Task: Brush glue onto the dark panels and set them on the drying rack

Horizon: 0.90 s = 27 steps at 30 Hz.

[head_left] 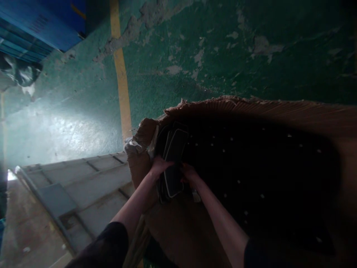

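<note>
Both my hands reach into a large torn cardboard box (251,106). My left hand (159,166) is closed on the left edge of a stack of flat black rounded pieces (174,163) that stand on edge at the box's left end. My right hand (189,174) grips the right side of the same stack, fingers curled behind it. Inside the box lies a dark mass (259,167) dotted with small pale specks; I cannot make out what it is.
The box stands on a worn green floor (195,56) with a yellow painted line (121,74). A grey metal surface (83,186) lies at the lower left. Blue equipment (41,26) sits at the top left corner.
</note>
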Each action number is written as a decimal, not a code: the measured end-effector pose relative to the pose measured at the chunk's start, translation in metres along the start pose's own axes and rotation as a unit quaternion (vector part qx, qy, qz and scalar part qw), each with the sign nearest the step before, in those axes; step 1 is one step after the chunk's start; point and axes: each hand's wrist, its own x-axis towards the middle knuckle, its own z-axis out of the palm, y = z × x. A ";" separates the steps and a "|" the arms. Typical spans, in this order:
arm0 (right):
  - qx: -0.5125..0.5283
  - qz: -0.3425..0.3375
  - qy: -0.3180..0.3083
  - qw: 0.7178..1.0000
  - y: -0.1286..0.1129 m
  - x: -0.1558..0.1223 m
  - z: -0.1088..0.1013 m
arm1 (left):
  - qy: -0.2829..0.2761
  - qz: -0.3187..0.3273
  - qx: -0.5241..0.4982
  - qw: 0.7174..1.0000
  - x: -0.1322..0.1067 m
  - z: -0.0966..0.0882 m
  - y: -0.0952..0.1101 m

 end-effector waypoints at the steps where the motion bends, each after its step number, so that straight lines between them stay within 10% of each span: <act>1: 0.000 0.002 0.004 1.000 -0.003 0.004 0.002 | 0.014 0.000 0.002 1.000 0.003 0.005 0.001; 15: 0.035 -0.004 -0.046 0.998 -0.009 0.034 0.007 | 0.005 -0.033 -0.053 0.998 0.004 0.003 -0.008; 22: -0.044 -0.083 -0.035 0.995 -0.028 -0.063 0.006 | -0.041 -0.054 -0.189 0.980 -0.070 -0.038 0.021; 27: -0.256 -0.257 0.065 0.930 -0.059 -0.183 0.019 | -0.035 -0.102 -0.312 0.944 -0.144 -0.069 0.051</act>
